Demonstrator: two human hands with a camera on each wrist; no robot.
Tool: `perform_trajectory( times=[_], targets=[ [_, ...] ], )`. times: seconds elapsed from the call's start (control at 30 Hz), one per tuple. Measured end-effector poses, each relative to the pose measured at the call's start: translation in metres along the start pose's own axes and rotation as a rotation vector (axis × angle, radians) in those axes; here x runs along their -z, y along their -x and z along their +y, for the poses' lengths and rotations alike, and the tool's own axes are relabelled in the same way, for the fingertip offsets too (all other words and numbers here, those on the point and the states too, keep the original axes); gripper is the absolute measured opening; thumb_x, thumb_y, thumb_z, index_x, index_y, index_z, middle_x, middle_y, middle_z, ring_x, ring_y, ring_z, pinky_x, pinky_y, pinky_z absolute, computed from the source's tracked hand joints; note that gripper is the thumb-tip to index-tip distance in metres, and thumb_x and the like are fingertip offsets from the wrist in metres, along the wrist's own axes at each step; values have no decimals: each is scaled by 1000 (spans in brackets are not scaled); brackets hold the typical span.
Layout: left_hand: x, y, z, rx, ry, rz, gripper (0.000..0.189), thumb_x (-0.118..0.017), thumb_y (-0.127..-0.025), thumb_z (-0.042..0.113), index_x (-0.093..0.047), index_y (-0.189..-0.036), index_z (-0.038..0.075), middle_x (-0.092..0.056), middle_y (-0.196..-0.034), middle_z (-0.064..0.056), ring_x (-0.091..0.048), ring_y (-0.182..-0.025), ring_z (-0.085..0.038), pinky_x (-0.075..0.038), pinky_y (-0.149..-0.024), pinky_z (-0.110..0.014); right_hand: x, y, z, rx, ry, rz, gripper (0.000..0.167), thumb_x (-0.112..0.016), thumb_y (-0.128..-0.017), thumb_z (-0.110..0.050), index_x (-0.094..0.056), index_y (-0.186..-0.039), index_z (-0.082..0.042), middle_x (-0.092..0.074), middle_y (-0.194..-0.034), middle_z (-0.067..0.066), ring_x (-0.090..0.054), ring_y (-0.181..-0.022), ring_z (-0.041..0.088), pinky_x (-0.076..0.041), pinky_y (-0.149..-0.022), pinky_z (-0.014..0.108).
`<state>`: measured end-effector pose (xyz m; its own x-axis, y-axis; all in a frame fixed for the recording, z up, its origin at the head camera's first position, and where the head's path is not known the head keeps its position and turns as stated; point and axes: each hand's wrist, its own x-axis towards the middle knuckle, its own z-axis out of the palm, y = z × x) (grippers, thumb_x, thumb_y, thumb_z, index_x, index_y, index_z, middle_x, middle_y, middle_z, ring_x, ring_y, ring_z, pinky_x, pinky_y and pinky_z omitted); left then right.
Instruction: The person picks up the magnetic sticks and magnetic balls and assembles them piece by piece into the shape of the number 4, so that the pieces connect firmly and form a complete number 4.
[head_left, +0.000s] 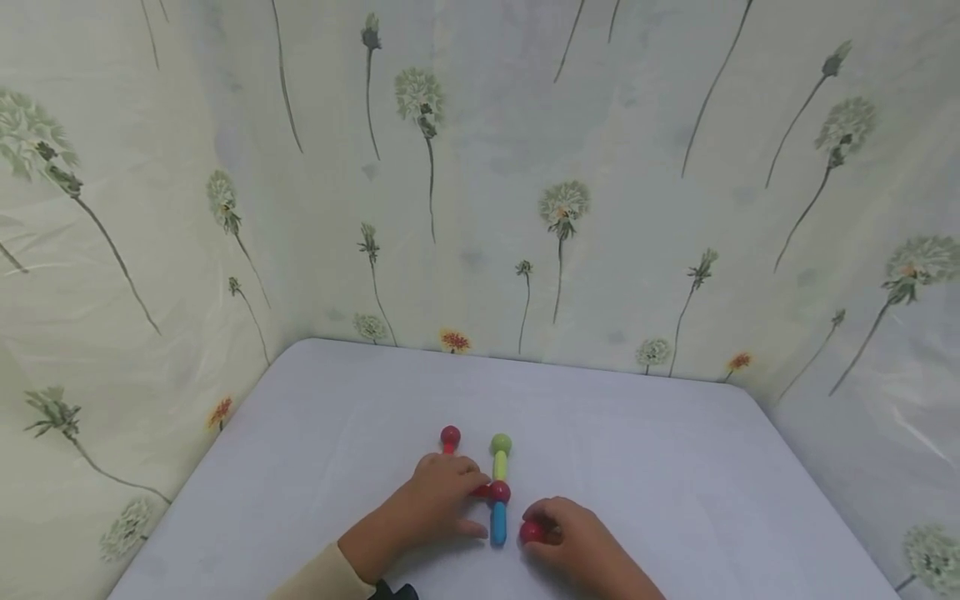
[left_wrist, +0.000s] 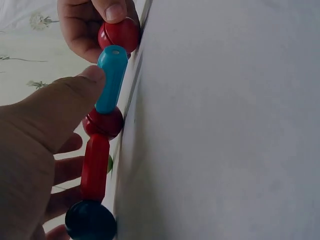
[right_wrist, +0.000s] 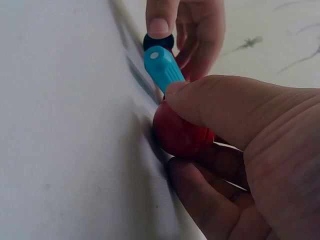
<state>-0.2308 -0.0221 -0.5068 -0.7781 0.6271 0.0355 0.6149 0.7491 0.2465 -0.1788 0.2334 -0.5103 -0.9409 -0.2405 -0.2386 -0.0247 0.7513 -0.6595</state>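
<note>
A joined toy of coloured rods and balls lies on the table. Its blue rod runs toward me from a middle red ball, and a yellow-green rod runs away to a green ball. My left hand spreads over the left part, thumb beside the blue rod, index finger near a red rod. That rod ends at a dark blue ball. Just right of the blue rod, my right hand pinches a loose red ball between thumb and fingers.
Beyond the left hand, another red ball sits on a short stretch of red rod. A white cloth covers the table. Flower-printed curtain surrounds its back and sides.
</note>
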Motion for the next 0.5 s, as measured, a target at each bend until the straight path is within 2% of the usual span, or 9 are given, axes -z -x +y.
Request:
perform_trajectory(
  times=[0.27, 0.5],
  targets=[
    [-4, -5, 4, 22, 18, -71, 74, -87, -74, 64, -68, -135, 25, -68, -122, 11, -61, -120, -10, -46, -109, -49, -4, 5, -5, 14, -46, -36, 40, -88, -84, -33, -72, -116, -17, -67, -98, -4, -61, -92, 20, -61, -87, 48],
    [-4, -8, 8, 27, -44, -87, 79, -84, -74, 70, -67, -136, 25, -69, -121, 9, -61, -118, -11, -46, -108, -49, -10, 5, -10, 24, -81, -78, 38, -89, -83, -30, -72, -115, -18, -68, -96, -4, -62, -90, 20, -61, -86, 48]
  ],
)
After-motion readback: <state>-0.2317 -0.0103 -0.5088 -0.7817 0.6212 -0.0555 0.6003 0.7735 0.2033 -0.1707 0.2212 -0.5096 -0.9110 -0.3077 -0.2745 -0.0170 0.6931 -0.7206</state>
